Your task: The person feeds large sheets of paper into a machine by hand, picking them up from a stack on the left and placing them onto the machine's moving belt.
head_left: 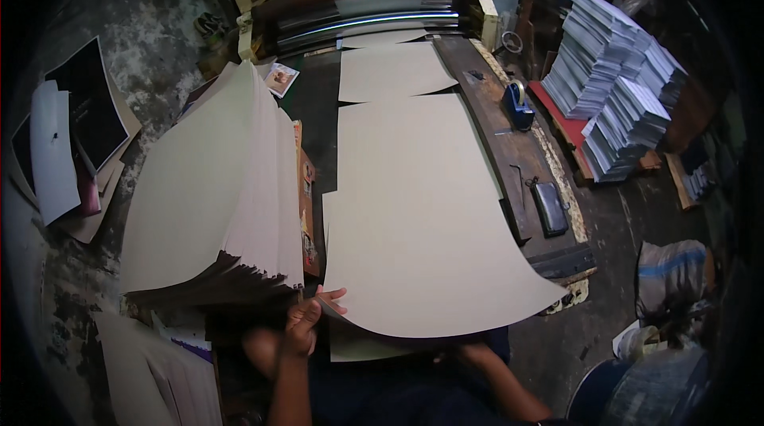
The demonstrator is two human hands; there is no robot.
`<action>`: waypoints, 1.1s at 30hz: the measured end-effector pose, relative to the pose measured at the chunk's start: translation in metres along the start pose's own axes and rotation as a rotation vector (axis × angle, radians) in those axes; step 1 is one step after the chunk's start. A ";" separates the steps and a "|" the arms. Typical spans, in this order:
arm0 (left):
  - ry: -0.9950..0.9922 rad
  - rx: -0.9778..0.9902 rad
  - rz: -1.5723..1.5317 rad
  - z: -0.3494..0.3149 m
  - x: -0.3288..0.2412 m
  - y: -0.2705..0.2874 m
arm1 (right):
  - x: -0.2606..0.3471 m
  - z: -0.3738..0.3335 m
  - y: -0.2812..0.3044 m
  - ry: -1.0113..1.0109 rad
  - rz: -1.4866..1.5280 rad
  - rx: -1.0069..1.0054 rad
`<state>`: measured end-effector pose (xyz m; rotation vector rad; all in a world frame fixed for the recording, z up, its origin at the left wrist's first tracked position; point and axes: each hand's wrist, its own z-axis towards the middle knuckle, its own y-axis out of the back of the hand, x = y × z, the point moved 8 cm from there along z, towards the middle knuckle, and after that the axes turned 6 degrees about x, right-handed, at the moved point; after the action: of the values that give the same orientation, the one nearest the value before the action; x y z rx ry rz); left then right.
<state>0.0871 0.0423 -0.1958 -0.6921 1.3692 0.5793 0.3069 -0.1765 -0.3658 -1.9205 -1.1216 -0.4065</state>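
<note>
A large cream sheet of paper [422, 219] lies lengthwise before me, its near edge curling over the front of the machine bed. At its near left corner, my left hand [306, 318] pinches the edge, fingers showing by the corner. My right hand [476, 354] is low under the curled near edge, its fingers mostly hidden by the sheet. Beneath the near edge shows a strip of another pale sheet [358, 349]. Further sheets [390, 72] lie ahead in a line, running toward the roller [366, 20] at the far end.
A tall stack of large sheets [191, 163] stands close on the left. On the right ledge are a blue tape dispenser [519, 107] and a dark case [549, 208]. Bundled paper stacks [593, 60] sit on a red pallet [557, 111]; loose boards [56, 151] lie far left.
</note>
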 end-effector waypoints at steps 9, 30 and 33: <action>-0.107 0.099 0.085 -0.012 -0.038 -0.015 | -0.014 0.030 0.001 0.112 -0.117 -0.080; -0.138 0.127 0.140 -0.023 -0.056 -0.043 | -0.001 0.058 0.028 0.267 -0.062 -0.100; -0.142 0.087 0.134 -0.016 -0.055 -0.046 | 0.003 0.074 0.026 0.293 -0.072 -0.097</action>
<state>0.1031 0.0006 -0.1371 -0.4822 1.3061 0.6590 0.3200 -0.1218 -0.4200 -1.8336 -0.9937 -0.7681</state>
